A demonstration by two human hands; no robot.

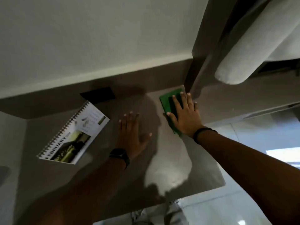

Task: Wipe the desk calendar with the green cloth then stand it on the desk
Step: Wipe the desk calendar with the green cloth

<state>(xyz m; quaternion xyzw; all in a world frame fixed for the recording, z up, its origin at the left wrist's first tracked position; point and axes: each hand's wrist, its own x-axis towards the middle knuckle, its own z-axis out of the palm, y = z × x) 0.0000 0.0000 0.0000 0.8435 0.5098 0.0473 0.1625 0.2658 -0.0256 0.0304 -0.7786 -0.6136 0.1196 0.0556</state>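
The spiral-bound desk calendar [73, 133] lies flat on the grey desk [203, 168] at the left, its printed page facing up. My left hand [132, 135] rests flat on the desk just right of the calendar, fingers spread, holding nothing and not touching the calendar. The folded green cloth [168, 101] lies near the desk's back edge at centre right. My right hand [183, 112] lies palm-down on top of the cloth, fingers extended, covering its right half.
A dark flat rectangle [98, 95] sits on the raised ledge behind the calendar. A dark upright panel [194, 75] stands just behind the cloth. A pale rolled cushion [250, 51] lies at the upper right. The desk's front edge drops to a tiled floor [243, 200].
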